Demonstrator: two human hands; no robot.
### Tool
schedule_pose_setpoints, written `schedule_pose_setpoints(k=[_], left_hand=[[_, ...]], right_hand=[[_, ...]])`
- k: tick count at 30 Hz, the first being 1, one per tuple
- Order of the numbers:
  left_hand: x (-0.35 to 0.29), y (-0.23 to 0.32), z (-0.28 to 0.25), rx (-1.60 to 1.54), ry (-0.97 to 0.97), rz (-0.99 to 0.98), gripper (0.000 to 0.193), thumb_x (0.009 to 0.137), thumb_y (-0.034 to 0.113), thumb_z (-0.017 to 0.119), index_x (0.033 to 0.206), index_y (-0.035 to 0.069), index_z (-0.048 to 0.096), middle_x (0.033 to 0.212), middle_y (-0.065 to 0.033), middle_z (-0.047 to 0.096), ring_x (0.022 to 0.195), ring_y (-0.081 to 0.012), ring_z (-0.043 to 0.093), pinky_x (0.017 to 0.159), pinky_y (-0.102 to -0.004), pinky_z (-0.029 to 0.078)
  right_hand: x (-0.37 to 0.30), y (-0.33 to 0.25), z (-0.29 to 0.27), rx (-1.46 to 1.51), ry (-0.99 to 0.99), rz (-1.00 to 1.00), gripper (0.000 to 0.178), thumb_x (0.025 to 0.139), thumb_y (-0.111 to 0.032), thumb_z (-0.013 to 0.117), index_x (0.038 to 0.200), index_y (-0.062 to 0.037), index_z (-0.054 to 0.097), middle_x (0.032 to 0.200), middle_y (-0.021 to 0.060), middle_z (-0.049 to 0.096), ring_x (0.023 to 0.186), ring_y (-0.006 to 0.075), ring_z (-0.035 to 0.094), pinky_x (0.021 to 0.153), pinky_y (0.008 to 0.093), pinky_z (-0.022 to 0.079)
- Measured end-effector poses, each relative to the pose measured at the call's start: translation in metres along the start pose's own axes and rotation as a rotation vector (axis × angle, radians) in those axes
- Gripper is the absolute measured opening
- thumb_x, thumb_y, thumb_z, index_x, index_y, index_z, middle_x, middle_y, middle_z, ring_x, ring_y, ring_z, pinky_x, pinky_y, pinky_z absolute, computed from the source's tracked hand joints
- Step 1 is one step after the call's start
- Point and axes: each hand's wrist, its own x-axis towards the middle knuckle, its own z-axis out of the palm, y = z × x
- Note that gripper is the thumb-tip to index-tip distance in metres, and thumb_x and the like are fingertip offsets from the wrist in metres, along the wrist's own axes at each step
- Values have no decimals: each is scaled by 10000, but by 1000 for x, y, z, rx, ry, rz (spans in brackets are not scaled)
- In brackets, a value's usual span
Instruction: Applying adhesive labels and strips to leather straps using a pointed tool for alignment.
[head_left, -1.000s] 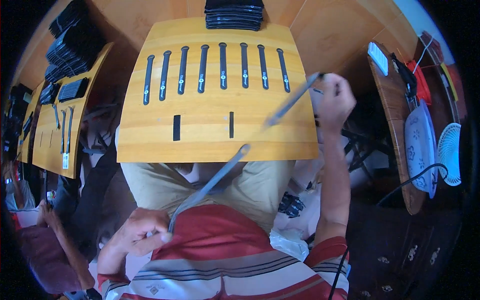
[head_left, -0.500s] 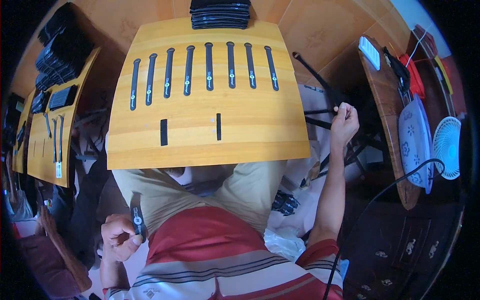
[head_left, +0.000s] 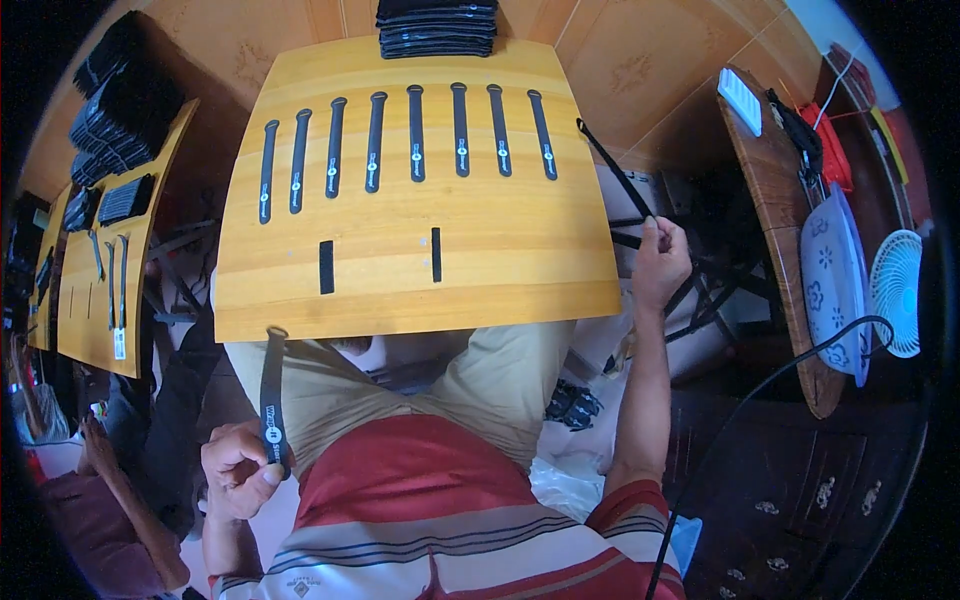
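Observation:
My left hand (head_left: 238, 470) is closed below the table's near edge. Between its thumb and fingers is the printed end of a black hook-and-loop cable strap (head_left: 272, 395), whose ringed end points up to the table edge. Off the right side of the table, my right hand (head_left: 662, 268) pinches another black strap (head_left: 616, 172), which slants up and left toward the table's side. Several similar black straps (head_left: 416, 130) lie in a spaced row across the wooden table (head_left: 520, 290). Nearer to me, two short black strips (head_left: 326, 267) lie upright on its surface.
A stack of black straps (head_left: 437, 28) stands at the table's far edge. On the left, a second table (head_left: 75, 320) bears black piles, with another person's arm (head_left: 130, 500) below. At right, a wooden surface (head_left: 780, 230) holds a patterned tray (head_left: 832, 285) beside a light-blue fan (head_left: 897, 293).
My right hand has moved left and slightly down, bringing its strap closer to the table's right side. In my left hand the strap now extends upward, its ringed end at the table edge.

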Motion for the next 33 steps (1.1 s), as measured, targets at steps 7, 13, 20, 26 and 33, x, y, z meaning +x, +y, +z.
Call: schedule_pose_setpoints(k=[7, 13, 20, 26, 33], left_hand=[[-4, -6, -3, 50, -6, 25, 249, 856, 172, 742, 718, 72, 560, 709, -75, 691, 596, -150, 650, 554, -276, 491], [-1, -7, 1, 8, 6, 12, 250, 857, 186, 740, 715, 74, 567, 703, -73, 681, 596, -153, 646, 552, -272, 483], [-3, -13, 1, -9, 0, -13, 259, 856, 197, 746, 715, 75, 566, 703, -70, 675, 600, -156, 646, 559, -275, 484], [-4, -20, -1, 46, -26, 22, 259, 851, 188, 752, 714, 80, 560, 670, -48, 639, 561, -144, 605, 531, -275, 444], [-4, -18, 2, 14, -19, 13, 249, 844, 168, 755, 715, 82, 560, 664, -40, 627, 550, -136, 589, 522, -273, 426]], right_hand=[[-14, 11, 20, -199, -41, -169, 140, 899, -136, 680, 986, -26, 693, 902, 159, 724, 776, 321, 714, 701, 398, 564], [-19, 14, 28, -280, -91, -414, 65, 892, -121, 671, 937, -73, 667, 871, 114, 710, 763, 320, 699, 664, 427, 556], [-18, 0, 29, -399, -266, -414, 93, 906, -168, 651, 972, -112, 685, 929, 88, 706, 815, 314, 694, 679, 427, 559], [-17, -11, 30, -472, -368, -359, 142, 932, -208, 629, 1015, -110, 690, 966, 105, 677, 807, 354, 685, 697, 471, 553], [-15, -21, 26, -552, -500, -296, 189, 963, -232, 591, 1066, -96, 674, 1026, 118, 651, 862, 383, 677, 733, 498, 544]])
